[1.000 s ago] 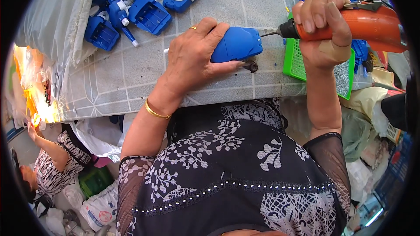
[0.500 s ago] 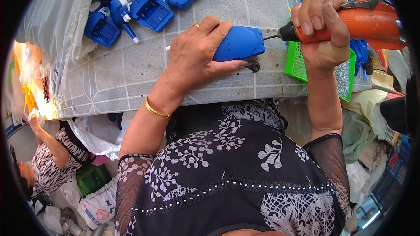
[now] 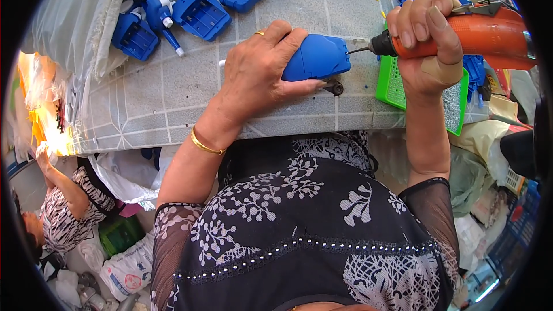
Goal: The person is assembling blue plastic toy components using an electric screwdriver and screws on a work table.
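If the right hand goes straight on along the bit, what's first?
Likely the blue casing in the left hand; the driver bit ends at or very near it, depth is unclear.

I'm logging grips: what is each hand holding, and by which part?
The left hand holds the blue casing by its left end; the right hand grips the orange power tool around its body, behind the black nose.
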The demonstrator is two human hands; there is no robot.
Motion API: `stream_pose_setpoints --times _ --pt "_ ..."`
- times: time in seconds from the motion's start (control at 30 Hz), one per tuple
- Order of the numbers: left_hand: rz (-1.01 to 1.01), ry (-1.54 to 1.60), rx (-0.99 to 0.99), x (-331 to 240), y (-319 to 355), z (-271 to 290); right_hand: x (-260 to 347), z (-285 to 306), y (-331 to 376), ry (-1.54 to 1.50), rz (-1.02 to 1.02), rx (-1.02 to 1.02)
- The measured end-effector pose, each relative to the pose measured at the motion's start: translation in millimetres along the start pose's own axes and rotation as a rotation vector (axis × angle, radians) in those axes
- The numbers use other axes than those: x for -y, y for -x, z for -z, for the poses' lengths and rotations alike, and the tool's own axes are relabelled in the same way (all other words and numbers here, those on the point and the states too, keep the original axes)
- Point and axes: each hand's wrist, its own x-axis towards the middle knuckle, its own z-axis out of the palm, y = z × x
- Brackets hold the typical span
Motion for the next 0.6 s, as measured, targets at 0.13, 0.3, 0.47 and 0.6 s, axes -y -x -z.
stream_pose_setpoints --times 0.13,0.3,0.47,0.6 --pt "-0.002 0.012 -0.014 1 0 0 0 -4 -2 0.023 -0.009 -0.005" --pt "-0.009 -0.015 0.0 -2 -1 0 0 -8 -1 0.093 -0.021 -0.019" --pt "-0.018 -0.033 0.009 -3 -1 0 -5 -19 1 0.071 -0.031 0.008" --pt "-0.046 -0.067 -0.007 -4 -2 1 -7 -20 0 0.115 -0.032 0.053"
